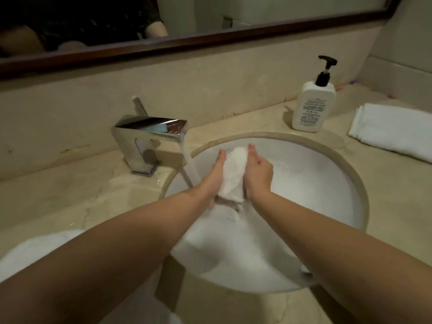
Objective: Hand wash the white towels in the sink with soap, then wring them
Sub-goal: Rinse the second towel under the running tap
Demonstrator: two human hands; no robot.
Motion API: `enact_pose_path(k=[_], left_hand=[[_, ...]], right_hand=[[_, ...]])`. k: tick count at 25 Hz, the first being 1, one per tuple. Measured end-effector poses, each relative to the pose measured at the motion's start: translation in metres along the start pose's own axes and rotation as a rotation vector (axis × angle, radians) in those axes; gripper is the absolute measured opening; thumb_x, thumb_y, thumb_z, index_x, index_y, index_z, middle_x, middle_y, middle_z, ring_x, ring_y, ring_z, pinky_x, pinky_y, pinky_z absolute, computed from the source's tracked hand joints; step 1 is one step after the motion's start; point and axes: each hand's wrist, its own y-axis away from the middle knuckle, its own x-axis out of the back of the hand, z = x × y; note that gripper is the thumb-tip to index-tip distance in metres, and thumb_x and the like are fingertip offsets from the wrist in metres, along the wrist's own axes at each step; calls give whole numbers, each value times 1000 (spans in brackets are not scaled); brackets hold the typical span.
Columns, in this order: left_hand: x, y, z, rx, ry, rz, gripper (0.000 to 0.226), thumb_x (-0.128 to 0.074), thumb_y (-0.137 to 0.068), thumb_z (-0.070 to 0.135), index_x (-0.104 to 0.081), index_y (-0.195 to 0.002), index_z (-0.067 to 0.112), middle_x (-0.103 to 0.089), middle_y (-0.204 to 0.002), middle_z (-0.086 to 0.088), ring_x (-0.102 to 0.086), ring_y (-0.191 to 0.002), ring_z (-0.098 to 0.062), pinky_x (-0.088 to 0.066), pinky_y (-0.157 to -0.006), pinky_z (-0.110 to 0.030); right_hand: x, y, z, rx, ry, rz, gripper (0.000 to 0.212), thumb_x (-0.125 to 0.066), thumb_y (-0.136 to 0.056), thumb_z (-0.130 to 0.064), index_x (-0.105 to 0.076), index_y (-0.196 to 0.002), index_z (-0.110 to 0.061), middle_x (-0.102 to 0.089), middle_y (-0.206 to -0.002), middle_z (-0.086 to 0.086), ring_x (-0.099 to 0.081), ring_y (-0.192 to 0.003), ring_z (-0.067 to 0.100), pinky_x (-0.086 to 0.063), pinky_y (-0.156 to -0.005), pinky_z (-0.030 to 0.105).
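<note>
A wet white towel (233,175) is bunched upright between my palms over the white sink (327,188). My left hand (214,176) presses its left side with straight fingers. My right hand (258,171) presses its right side, fingers mostly straight. The towel's lower end trails into foamy water in the basin. Water runs from the chrome faucet (149,136) in a stream just left of my left hand. A white soap pump bottle (312,106) with a black pump stands behind the sink on the right.
A folded white towel (395,130) lies on the beige counter (70,183) at the right. Another white towel (35,256) sits on the counter at the near left, partly under my left forearm. A dark-framed mirror (210,36) runs along the wall.
</note>
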Motion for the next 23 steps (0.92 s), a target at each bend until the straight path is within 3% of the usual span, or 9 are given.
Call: enact_pose_path(k=[2,4,7,9,11,13,16,20,23], left_hand=[[6,9,3,-31,15,-71,104,-51,-57,100,-72,-123,22,-78,-107,-6,-76,-95,-27,-61,-84,-40],[11,7,2,-58,-6,64,103,-62,-46,95,-73,-117,21,-78,-106,-5,-76,-93,-26,-62,-85,-42],[16,10,9,-177,-108,342,88,-58,-63,85,-71,-117,17,-70,-117,-9,-69,-104,-30,-56,-96,-41],[24,11,16,-279,-231,467,79,-54,-78,77,-63,-132,20,-65,-106,-5,-62,-101,-30,-48,-95,-34],[30,6,22,-350,-222,501,69,-57,-85,69,-59,-134,21,-57,-84,3,-60,-86,-29,-43,-85,-31],[29,-2,26,-500,-259,442,67,-60,-77,70,-67,-99,7,-54,-69,-6,-62,-78,-34,-49,-75,-36],[20,-7,22,-632,-443,242,56,-65,-93,49,-41,-55,15,-33,-52,-2,-36,-52,-20,-34,-54,-30],[22,-12,8,-505,-456,249,44,-65,-97,32,-49,-58,20,-44,-56,3,-46,-59,-20,-37,-61,-31],[20,-9,-16,-434,-683,459,35,-60,-91,55,-69,-104,23,-65,-113,-4,-60,-110,-27,-49,-97,-38]], right_hand=[[0,3,-1,-47,-86,-61,57,-45,-99,-59,-67,-88,-8,-73,-93,14,-70,-90,30,-58,-86,48],[-1,7,-5,-67,-139,-134,46,-42,-100,-57,-67,-92,-19,-72,-102,12,-69,-97,28,-56,-93,48],[-1,12,-9,55,-84,-176,32,-37,-104,-48,-61,-106,-28,-64,-114,1,-62,-105,18,-52,-98,42],[3,17,-16,135,-52,-242,27,-33,-108,-33,-59,-116,-27,-61,-109,-11,-58,-101,7,-49,-91,27],[8,16,-19,125,-49,-278,29,-36,-106,-25,-63,-103,-17,-63,-96,-7,-58,-90,12,-46,-78,26],[11,14,-18,50,-7,-264,32,-42,-104,-34,-58,-86,-14,-58,-82,-1,-54,-79,17,-42,-69,31],[12,14,0,-37,221,-249,38,-51,-100,-45,-47,-76,-16,-52,-76,-1,-48,-72,19,-37,-61,31],[11,9,22,12,315,-289,23,-46,-102,-38,-54,-105,-16,-56,-120,9,-55,-98,21,-42,-85,32],[8,10,24,106,408,-349,33,-38,-104,-35,-58,-125,-18,-48,-136,8,-43,-125,23,-32,-103,32]])
